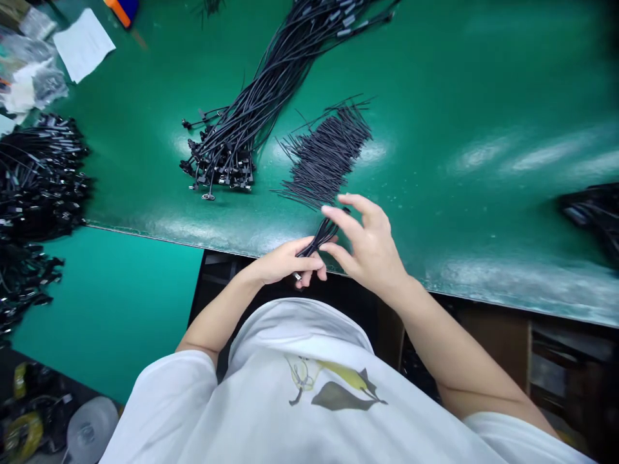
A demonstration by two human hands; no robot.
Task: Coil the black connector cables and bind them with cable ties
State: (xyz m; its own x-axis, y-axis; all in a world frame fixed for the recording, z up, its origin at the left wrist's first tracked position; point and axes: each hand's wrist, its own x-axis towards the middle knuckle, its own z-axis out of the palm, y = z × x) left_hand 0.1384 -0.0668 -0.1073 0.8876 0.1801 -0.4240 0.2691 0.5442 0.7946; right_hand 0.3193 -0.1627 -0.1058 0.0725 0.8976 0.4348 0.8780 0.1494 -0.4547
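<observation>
My left hand point(285, 261) is shut on a small bundle of black cables point(318, 237), and a metal connector end point(296, 276) pokes out below its fingers. My right hand point(368, 248) hovers beside the bundle with its fingers spread, its fingertips close to the cables and holding nothing. Just beyond my hands lies a loose patch of short black wires point(326, 153) on the green work mat point(483, 84). Further left sits a long bunch of black cables with moulded connectors point(225, 138).
Heaps of black cables point(39, 174) lie at the far left, with another dark heap point(592, 219) at the right edge. Paper point(84, 45) and plastic bags point(31, 77) sit top left. A lower teal surface point(106, 309) and tape rolls point(89, 428) lie lower left.
</observation>
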